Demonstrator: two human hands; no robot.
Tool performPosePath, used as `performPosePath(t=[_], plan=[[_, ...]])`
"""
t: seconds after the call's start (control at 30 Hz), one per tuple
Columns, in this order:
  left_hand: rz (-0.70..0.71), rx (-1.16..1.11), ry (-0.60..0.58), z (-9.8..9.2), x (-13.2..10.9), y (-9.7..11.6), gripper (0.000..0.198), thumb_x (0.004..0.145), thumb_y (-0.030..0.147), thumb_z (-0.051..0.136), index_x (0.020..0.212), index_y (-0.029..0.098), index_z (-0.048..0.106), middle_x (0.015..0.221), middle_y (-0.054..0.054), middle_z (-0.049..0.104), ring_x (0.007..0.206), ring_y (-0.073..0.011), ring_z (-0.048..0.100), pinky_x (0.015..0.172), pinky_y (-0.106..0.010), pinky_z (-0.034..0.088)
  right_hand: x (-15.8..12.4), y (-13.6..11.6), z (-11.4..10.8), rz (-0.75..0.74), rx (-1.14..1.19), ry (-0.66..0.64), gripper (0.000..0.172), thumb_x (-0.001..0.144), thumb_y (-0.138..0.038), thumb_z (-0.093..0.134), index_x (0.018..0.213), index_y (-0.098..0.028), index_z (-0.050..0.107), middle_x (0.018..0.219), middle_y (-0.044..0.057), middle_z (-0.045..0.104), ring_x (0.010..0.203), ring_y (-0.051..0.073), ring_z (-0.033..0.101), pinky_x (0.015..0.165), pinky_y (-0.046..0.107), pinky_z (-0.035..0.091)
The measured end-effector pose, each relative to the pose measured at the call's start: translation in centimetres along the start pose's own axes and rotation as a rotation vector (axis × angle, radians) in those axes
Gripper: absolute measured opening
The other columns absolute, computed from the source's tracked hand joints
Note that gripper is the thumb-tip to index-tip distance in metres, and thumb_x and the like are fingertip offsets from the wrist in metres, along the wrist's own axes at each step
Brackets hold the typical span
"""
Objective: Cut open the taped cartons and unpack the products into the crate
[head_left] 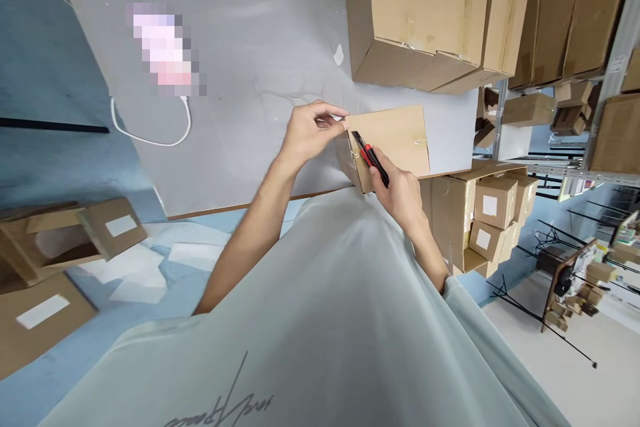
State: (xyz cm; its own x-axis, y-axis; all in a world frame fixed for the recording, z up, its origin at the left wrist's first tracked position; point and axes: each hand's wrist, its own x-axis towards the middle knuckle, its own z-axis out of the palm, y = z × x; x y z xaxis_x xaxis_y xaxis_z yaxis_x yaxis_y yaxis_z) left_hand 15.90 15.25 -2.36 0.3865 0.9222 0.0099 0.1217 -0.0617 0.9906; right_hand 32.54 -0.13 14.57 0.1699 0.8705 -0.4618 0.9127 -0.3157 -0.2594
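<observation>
A small cardboard box [393, 137] lies at the front edge of the grey table, with clear tape across its side and right end. My left hand [313, 130] pinches the box's far left corner between thumb and fingertips. In my right hand [400, 190] is a red and black utility knife [369, 155], fingers wrapped round its handle. The knife's tip lies over the left edge of the box, close to the taped side. Whether the blade touches the cardboard I cannot tell.
Large cardboard boxes [425, 7] stand at the table's back right. A white cable [150, 142] runs by a blurred-out item [163, 47] on the left. Beyond the front edge are an open carton of small boxes [453, 220] and, at left, more cartons [50, 307].
</observation>
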Motion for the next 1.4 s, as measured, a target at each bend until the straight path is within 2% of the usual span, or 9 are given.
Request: performPosePath(t=[0.2,0.37,0.57,0.67,0.77,0.93,1.2,1.3,1.4], plan=[[-0.084,-0.007,0.021,0.2,0.2,1.8,0.021,0.087,0.029,0.089,0.107,0.021,0.089,0.096,-0.003,0.081,0.084,-0.018,0.076,0.081,-0.032,0.066,-0.7,-0.7,-0.2,0.007,-0.058,-0.019,0.061,0.123,-0.034,0.041,0.183,-0.029,0.045,0.131,0.009,0.09,0.108,0.031,0.086,0.09,0.034,0.061],[-0.148,-0.006,0.042,0.3,0.0,3.4,0.016,0.084,0.023,0.088,0.1,0.022,0.087,0.093,-0.003,0.079,0.078,-0.0151,0.07,0.071,-0.027,0.059,-1.4,-2.8,-0.4,0.105,-0.13,-0.067,0.063,0.124,-0.033,0.038,0.187,-0.03,0.038,0.127,0.01,0.09,0.107,0.028,0.085,0.09,0.031,0.06],[-0.164,-0.012,0.04,0.3,0.0,3.3,0.015,0.083,0.025,0.088,0.099,0.023,0.086,0.093,-0.002,0.078,0.077,-0.0147,0.069,0.07,-0.027,0.058,-1.7,-6.2,0.9,0.194,-0.363,-0.144,0.072,0.121,-0.025,0.038,0.191,-0.031,0.021,0.125,0.015,0.085,0.097,0.025,0.086,0.088,0.031,0.064],[-0.15,0.006,0.048,0.4,0.0,3.1,0.016,0.084,0.025,0.087,0.099,0.023,0.085,0.096,-0.002,0.079,0.076,-0.0144,0.068,0.069,-0.027,0.058,-1.1,-7.5,1.3,0.198,-0.433,-0.153,0.078,0.117,-0.018,0.042,0.191,-0.029,0.019,0.123,0.016,0.083,0.095,0.024,0.087,0.086,0.031,0.066],[-0.136,0.027,0.062,0.6,-0.1,3.1,0.015,0.085,0.024,0.085,0.1,0.023,0.085,0.099,-0.002,0.08,0.077,-0.0145,0.07,0.072,-0.027,0.061,-0.9,-8.1,0.4,0.188,-0.461,-0.171,0.077,0.117,-0.017,0.043,0.191,-0.027,0.022,0.124,0.018,0.083,0.098,0.024,0.088,0.084,0.029,0.066],[-0.117,0.048,0.106,1.3,-0.9,3.5,0.016,0.086,0.021,0.082,0.102,0.022,0.084,0.103,-0.002,0.081,0.085,-0.0159,0.076,0.084,-0.03,0.067,-2.9,-7.3,-1.6,0.177,-0.462,-0.275,0.069,0.119,-0.015,0.04,0.187,-0.029,0.035,0.113,0.015,0.086,0.1,0.024,0.087,0.086,0.029,0.065],[-0.134,0.054,0.136,1.6,-1.9,3.6,0.018,0.089,0.019,0.08,0.106,0.023,0.086,0.11,-0.003,0.083,0.09,-0.0168,0.079,0.086,-0.031,0.068,-6.2,-5.9,-0.7,0.169,-0.399,-0.38,0.072,0.117,-0.01,0.043,0.187,-0.027,0.036,0.115,0.014,0.086,0.096,0.024,0.087,0.077,0.029,0.06],[-0.146,0.066,0.129,1.4,-2.0,3.6,0.019,0.09,0.02,0.081,0.108,0.024,0.086,0.11,-0.003,0.083,0.092,-0.0182,0.08,0.09,-0.033,0.069,-7.6,-4.0,-1.6,0.181,-0.328,-0.321,0.066,0.12,-0.02,0.046,0.185,-0.034,0.042,0.112,0.01,0.088,0.091,0.024,0.086,0.074,0.029,0.056],[-0.145,0.105,0.132,1.3,-2.1,3.6,0.02,0.09,0.021,0.081,0.109,0.025,0.085,0.112,-0.004,0.083,0.097,-0.0201,0.08,0.096,-0.037,0.07,-7.5,-0.3,-2.4,0.234,-0.207,-0.147,0.061,0.124,-0.031,0.044,0.184,-0.036,0.044,0.115,0.008,0.089,0.091,0.025,0.084,0.073,0.028,0.053]])
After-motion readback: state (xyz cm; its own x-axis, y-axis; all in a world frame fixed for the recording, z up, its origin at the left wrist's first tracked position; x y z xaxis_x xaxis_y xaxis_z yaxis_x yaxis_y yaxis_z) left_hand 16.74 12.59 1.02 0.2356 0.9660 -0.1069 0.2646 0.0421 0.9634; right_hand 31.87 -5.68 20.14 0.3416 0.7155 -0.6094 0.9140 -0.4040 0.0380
